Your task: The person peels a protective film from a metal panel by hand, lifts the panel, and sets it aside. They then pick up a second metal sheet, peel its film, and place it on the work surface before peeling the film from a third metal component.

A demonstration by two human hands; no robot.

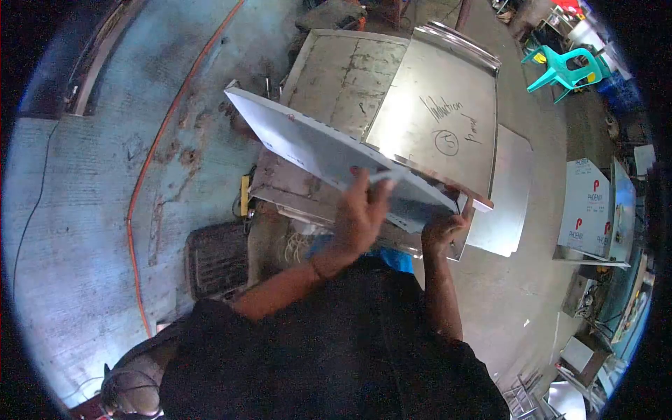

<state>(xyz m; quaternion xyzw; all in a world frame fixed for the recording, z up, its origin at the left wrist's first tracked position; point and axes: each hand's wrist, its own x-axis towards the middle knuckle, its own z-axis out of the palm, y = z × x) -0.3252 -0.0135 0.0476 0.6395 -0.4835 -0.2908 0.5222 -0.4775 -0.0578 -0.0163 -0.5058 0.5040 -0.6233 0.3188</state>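
Observation:
A long folded sheet-metal panel (315, 143) with printed white film on its face stands tilted on edge in front of me. My right hand (445, 229) is closed round its lower right corner, fingers hooked over the edge. My left hand (362, 213) is raised against the panel's face near the middle. Its fingers are smeared by motion, with a pale streak at their tips, and I cannot tell whether they grip it. Behind the panel lies a shiny metal tray-like piece (413, 105), marked by hand with "Induction" and a circled 5.
A worn metal worktop (343, 73) lies under the marked piece. A pale flat sheet (500, 203) is at its right. An orange hose (150, 161) runs along the floor at left. Film-covered panels (588, 210) and a green plastic stool (565, 70) stand at right.

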